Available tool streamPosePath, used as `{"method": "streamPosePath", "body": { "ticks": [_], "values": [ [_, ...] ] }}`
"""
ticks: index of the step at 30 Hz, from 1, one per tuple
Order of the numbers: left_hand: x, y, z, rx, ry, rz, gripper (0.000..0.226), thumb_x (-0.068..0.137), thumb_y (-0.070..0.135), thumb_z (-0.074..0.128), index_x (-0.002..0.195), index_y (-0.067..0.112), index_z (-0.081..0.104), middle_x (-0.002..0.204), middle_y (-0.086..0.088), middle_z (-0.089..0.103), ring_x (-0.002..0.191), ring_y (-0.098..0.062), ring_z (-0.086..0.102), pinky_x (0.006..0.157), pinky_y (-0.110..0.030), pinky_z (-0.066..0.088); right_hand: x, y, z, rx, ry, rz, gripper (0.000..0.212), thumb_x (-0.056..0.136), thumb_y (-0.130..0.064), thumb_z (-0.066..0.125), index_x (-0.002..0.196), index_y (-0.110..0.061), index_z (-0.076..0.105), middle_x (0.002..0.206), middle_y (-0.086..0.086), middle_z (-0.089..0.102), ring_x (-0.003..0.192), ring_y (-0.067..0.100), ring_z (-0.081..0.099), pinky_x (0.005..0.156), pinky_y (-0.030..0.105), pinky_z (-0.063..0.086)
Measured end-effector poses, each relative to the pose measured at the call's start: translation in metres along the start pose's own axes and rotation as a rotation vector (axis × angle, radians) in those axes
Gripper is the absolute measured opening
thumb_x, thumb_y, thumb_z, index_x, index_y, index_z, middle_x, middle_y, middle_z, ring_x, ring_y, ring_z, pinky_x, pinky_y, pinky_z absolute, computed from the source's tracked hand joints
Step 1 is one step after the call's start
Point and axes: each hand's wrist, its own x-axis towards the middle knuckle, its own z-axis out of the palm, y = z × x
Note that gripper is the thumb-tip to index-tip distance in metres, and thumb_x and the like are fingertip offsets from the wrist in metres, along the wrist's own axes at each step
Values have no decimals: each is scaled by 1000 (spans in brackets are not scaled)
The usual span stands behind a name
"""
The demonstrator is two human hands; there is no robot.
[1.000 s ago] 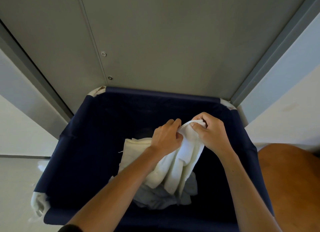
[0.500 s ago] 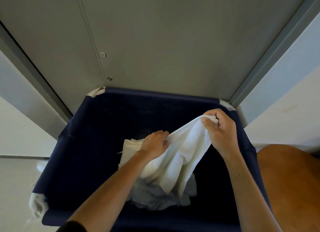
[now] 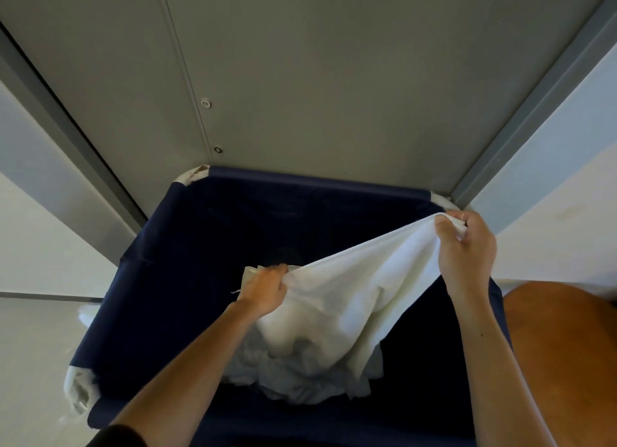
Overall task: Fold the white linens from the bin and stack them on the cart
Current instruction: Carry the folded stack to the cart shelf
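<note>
A dark blue fabric bin (image 3: 173, 273) fills the middle of the view. Over it, a white towel (image 3: 354, 289) is stretched between my hands. My right hand (image 3: 465, 249) pinches one corner up near the bin's far right corner. My left hand (image 3: 263, 291) grips the towel's top edge lower down, over the bin's middle. The rest of the towel hangs down onto a heap of crumpled white linens (image 3: 300, 376) at the bottom of the bin. The cart is not in view.
A grey metal panelled wall (image 3: 334, 79) stands right behind the bin. White floor (image 3: 36, 346) lies on the left. A brown rounded surface (image 3: 564, 346) sits close on the right, beside my right forearm.
My hands, first together on the bunched towel, have moved apart. The right hand went up and right with a corner, the left slid left and down, spreading the towel's edge.
</note>
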Motion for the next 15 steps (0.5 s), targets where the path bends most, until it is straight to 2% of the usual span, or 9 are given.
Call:
{"method": "streamPosePath", "body": {
  "ticks": [2, 4, 5, 7, 9, 10, 12, 15],
  "values": [
    [3, 1, -11, -87, 23, -23, 11, 85, 4, 44, 81, 15, 47, 79, -3, 57, 74, -31, 57, 63, -34, 41, 4, 3, -1, -54, -57, 15, 4, 92, -14, 52, 93, -17, 55, 90, -2, 58, 74, 7, 50, 56, 10, 34],
    [6, 11, -21, -203, 59, -22, 22, 78, 2, 43, 66, 19, 36, 65, 2, 46, 58, -21, 43, 55, -32, 35, 4, 4, 1, -61, -195, -12, 8, 90, -13, 53, 88, -19, 59, 87, -10, 61, 76, 6, 54, 55, 8, 35],
    [7, 20, -26, -258, 80, 4, 25, 77, 1, 42, 62, 18, 32, 60, 3, 41, 55, -17, 36, 52, -31, 31, 3, 3, 5, -43, -306, -43, 11, 89, -14, 56, 88, -22, 62, 94, -14, 63, 83, 4, 58, 60, 8, 38],
    [7, 43, -35, -355, 111, 108, 29, 74, -4, 42, 58, 15, 26, 55, 3, 30, 53, -13, 24, 49, -25, 22, -3, 3, 20, -44, -597, -175, 10, 87, -16, 61, 87, -25, 66, 120, -22, 59, 102, -2, 57, 76, 13, 42],
    [7, 65, -43, -413, 143, 226, 34, 72, -6, 45, 56, 16, 23, 53, 3, 25, 52, -13, 20, 48, -20, 18, -11, 2, 41, -100, -899, -282, 6, 89, -18, 64, 87, -22, 67, 139, -23, 44, 120, -6, 47, 92, 15, 39],
    [7, 73, -46, -435, 152, 265, 36, 72, -6, 48, 55, 16, 25, 52, 4, 27, 50, -12, 23, 47, -19, 21, -14, 3, 51, -129, -1002, -294, 7, 90, -17, 63, 89, -23, 67, 141, -22, 41, 124, -6, 42, 96, 16, 37],
    [7, 77, -53, -489, 133, 282, 34, 77, -3, 54, 54, 15, 36, 53, 6, 36, 49, -9, 32, 48, -16, 27, -20, 5, 66, -157, -1088, -247, 14, 91, -17, 61, 88, -30, 63, 132, -20, 50, 116, -2, 49, 94, 19, 41],
    [5, 68, -64, -485, 32, 299, 20, 80, 1, 56, 65, 14, 52, 61, 9, 50, 55, -2, 45, 53, -13, 36, -26, 8, 74, -210, -1078, -203, 15, 92, -19, 62, 87, -33, 60, 102, -13, 58, 93, 4, 57, 79, 18, 46]
  ]
}}
